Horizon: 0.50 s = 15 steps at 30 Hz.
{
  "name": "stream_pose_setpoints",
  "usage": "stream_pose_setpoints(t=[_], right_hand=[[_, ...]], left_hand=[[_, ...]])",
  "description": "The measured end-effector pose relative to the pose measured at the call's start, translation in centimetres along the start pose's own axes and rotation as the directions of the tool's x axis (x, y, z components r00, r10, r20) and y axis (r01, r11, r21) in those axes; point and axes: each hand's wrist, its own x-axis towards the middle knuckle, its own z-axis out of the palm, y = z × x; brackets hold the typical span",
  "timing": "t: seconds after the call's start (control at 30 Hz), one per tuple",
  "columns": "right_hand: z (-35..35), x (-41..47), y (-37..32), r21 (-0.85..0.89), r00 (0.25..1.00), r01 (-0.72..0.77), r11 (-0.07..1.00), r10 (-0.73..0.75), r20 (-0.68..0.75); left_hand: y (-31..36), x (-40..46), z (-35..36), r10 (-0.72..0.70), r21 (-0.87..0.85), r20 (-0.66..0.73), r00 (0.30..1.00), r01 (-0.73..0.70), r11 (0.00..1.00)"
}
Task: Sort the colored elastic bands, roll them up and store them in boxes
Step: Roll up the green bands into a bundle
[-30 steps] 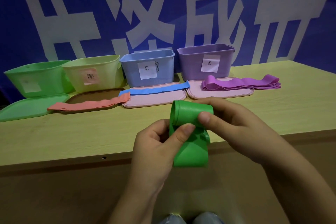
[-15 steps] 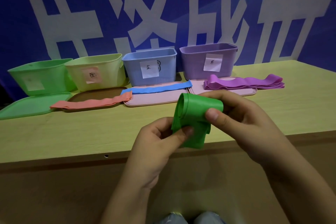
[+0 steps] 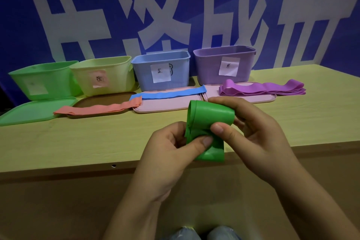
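I hold a green elastic band (image 3: 210,117), mostly rolled, above the table's front edge. My right hand (image 3: 257,134) grips the roll, thumb on its front. My left hand (image 3: 171,148) pinches the short loose tail hanging below. Further back lie a salmon band (image 3: 101,108) on a brown lid, a blue band (image 3: 169,94) on a pink lid, and a folded purple band (image 3: 261,89). Behind them stand the green box (image 3: 44,80), yellow box (image 3: 103,74), blue box (image 3: 161,70) and purple box (image 3: 224,64), all without lids on.
A green lid (image 3: 33,111) lies flat at the far left. The wooden table (image 3: 78,142) has its front edge just under my hands. A blue banner with large white characters covers the wall behind the boxes.
The roll has taken up more of the green band, so the hanging tail is shorter. Both hands have stayed in about the same place.
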Motion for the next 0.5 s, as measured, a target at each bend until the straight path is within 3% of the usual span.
stream_pose_setpoints(t=[0.33,0.5], right_hand=[[0.1,0.3,0.5,-0.113,0.996,0.08,0.99,-0.074,0.052],[0.2,0.0,1.0,-0.079,0.996,0.028,0.996,-0.022,0.087]], left_hand=[[0.1,0.4,-1.1,-0.052,-0.155,0.147,0.988,0.074,0.985],[-0.3,0.5,-1.1,-0.03,-0.015,-0.003,1.0,0.03,0.999]])
